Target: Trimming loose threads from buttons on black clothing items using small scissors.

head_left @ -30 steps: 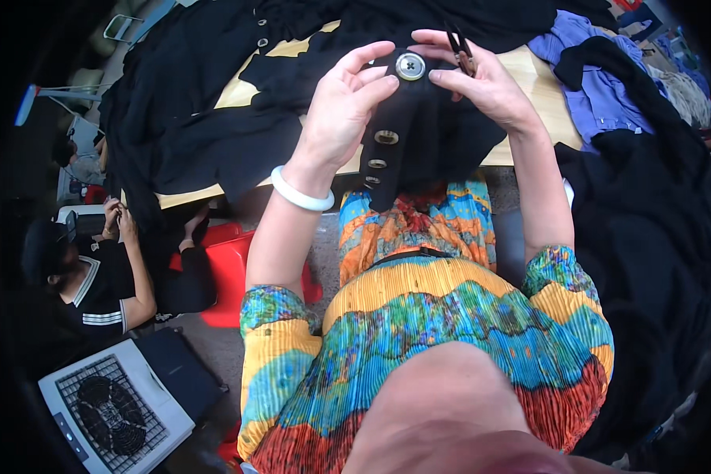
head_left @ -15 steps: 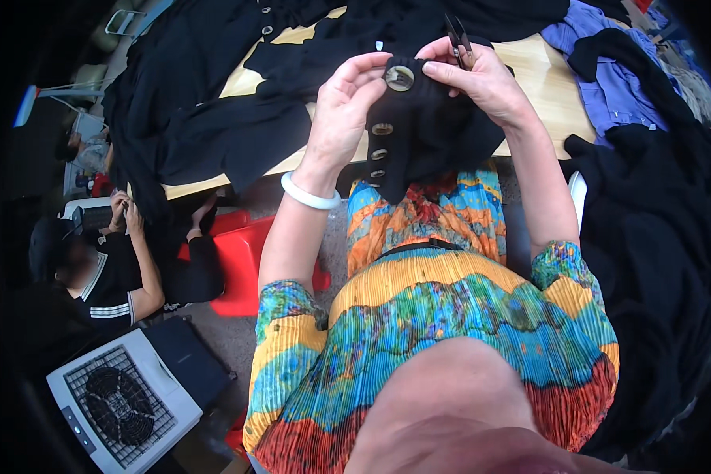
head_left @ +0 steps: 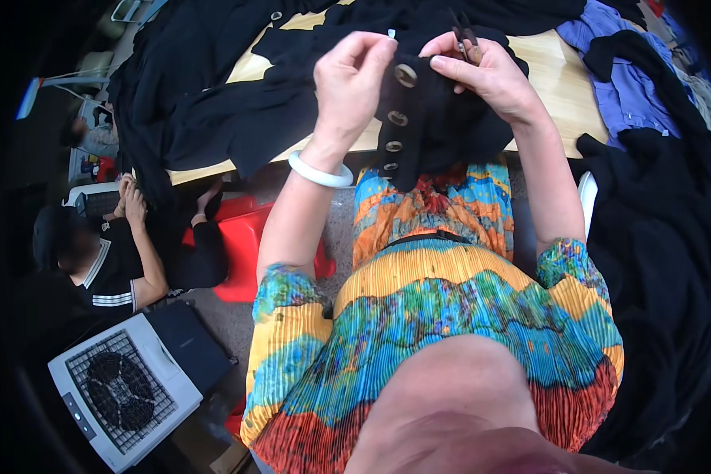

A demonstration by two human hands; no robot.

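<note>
Right hand (head_left: 494, 83) pinches black garment (head_left: 454, 118) near top, buttons (head_left: 405, 75) hanging below; snips (head_left: 467, 41) tucked among fingers, likely freeing thumb. Left hand (head_left: 349, 79) pinched closed; cannot tell on what.

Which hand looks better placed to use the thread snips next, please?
Probably the right hand: it holds the thread snips close to the uppermost visible button on the black garment, whereas the left hand shows no tool.
</note>
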